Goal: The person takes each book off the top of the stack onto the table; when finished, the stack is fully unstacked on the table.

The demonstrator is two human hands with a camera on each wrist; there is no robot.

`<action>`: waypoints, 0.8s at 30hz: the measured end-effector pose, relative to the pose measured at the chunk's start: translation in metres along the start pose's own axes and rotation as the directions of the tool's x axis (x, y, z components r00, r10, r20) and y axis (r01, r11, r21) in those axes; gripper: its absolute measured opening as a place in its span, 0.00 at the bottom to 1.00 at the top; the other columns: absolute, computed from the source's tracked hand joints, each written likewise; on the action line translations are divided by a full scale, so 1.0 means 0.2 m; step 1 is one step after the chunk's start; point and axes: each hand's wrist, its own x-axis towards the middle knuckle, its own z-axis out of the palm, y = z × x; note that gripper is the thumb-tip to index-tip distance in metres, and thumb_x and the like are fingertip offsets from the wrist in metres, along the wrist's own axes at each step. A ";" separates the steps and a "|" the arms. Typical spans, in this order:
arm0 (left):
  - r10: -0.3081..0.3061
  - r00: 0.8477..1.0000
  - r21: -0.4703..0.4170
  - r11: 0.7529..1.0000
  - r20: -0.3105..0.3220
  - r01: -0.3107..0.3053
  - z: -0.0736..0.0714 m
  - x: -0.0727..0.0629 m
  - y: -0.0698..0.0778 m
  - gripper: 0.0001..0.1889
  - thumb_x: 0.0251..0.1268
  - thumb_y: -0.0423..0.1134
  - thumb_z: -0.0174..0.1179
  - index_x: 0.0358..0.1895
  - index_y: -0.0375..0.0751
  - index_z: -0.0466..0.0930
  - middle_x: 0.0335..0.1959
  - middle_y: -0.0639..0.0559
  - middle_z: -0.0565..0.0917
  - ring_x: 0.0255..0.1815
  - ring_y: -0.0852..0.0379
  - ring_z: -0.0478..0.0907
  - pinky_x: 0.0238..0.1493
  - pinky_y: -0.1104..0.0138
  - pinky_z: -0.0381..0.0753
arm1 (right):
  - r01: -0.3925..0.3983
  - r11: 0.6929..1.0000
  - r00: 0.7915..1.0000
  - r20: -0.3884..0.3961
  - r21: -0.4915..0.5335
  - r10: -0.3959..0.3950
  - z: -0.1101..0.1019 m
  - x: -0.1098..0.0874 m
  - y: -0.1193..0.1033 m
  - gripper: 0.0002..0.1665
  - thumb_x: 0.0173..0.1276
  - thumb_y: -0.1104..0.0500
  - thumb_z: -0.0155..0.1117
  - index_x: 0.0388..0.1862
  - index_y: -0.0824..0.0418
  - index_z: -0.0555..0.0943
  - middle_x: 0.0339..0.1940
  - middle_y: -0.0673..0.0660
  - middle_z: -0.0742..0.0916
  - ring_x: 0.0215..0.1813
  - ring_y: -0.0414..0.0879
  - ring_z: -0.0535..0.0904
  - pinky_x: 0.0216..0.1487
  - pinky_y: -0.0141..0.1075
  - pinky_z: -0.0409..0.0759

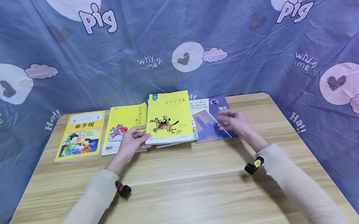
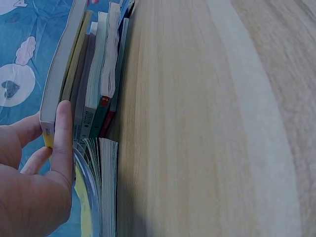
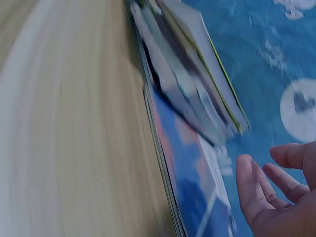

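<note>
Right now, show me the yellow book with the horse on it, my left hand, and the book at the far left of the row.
Yellow horse book (image 1: 170, 115): head view, middle of its front cover.
Left hand (image 1: 131, 141): head view, back of the hand.
Far-left book (image 1: 79, 138): head view, its cover picture.

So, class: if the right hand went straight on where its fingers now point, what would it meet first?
The right hand would likely meet the middle stack of books, though its height over the purple book is hard to judge.
</note>
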 end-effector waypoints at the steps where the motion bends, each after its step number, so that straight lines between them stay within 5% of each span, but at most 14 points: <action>1: 0.001 1.000 0.001 1.000 -0.002 -0.001 0.00 0.00 0.00 0.31 0.73 0.32 0.66 0.77 0.37 0.69 0.51 0.48 0.78 0.41 0.63 0.86 0.45 0.64 0.94 | -0.004 1.000 1.000 0.015 0.006 0.004 0.03 0.00 0.00 0.32 0.79 0.67 0.59 0.76 0.79 0.65 0.38 0.46 0.91 0.34 0.38 0.89 0.42 0.29 0.92; 15: 0.022 0.999 -0.001 1.000 -0.030 -0.022 0.01 -0.01 0.01 0.29 0.72 0.32 0.68 0.75 0.36 0.72 0.47 0.50 0.79 0.37 0.64 0.86 0.42 0.65 0.95 | -0.123 0.988 0.988 0.101 0.090 0.113 0.39 -0.05 0.03 0.31 0.80 0.61 0.62 0.76 0.71 0.69 0.48 0.58 0.91 0.36 0.42 0.90 0.45 0.36 0.94; 24: 0.015 0.999 -0.001 1.000 -0.037 -0.015 0.01 0.01 0.00 0.29 0.71 0.33 0.69 0.74 0.37 0.74 0.47 0.50 0.81 0.36 0.64 0.86 0.41 0.66 0.94 | -0.119 0.990 0.992 0.054 0.070 0.115 0.50 -0.04 0.04 0.32 0.79 0.59 0.64 0.74 0.73 0.69 0.46 0.55 0.86 0.32 0.40 0.87 0.39 0.33 0.93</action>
